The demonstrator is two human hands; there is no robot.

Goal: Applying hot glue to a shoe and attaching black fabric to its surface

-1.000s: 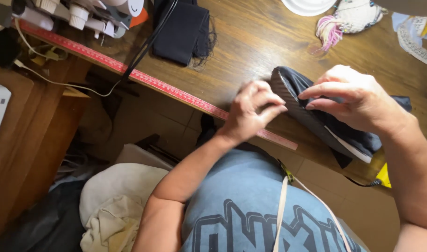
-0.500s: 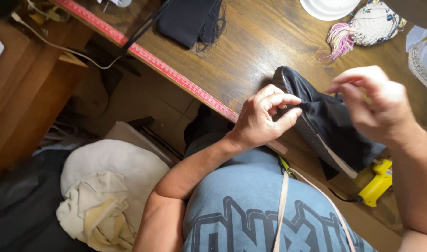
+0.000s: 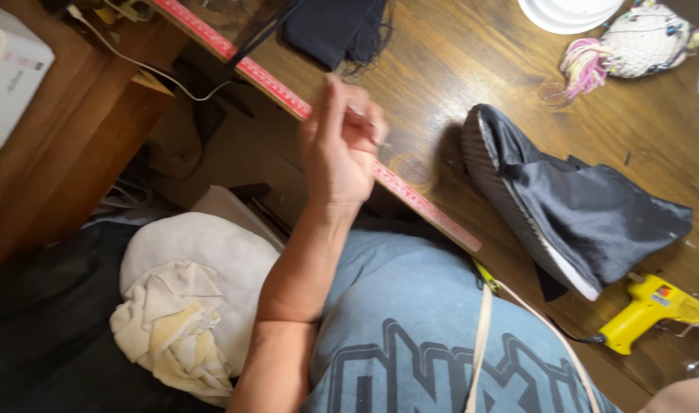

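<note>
Change since earlier: your left hand [image 3: 342, 149] had lifted off the dark shoe [image 3: 563, 206] and risen above the table edge; your right hand had dropped out of view.
Grip: your left fingers [image 3: 368, 122] were pinched on something thin, seemingly a needle; I could not tell for sure.
Shoe: it lay on its side on the wooden table [image 3: 456, 69], untouched, near the yellow glue gun [image 3: 647, 306].
Risk: I judged a thin pinched item could slip and fall past the red measuring tape [image 3: 319, 122] onto the floor clutter.
Room: open wood lay between hand and shoe; the drop sat just beside your wrist.
</note>
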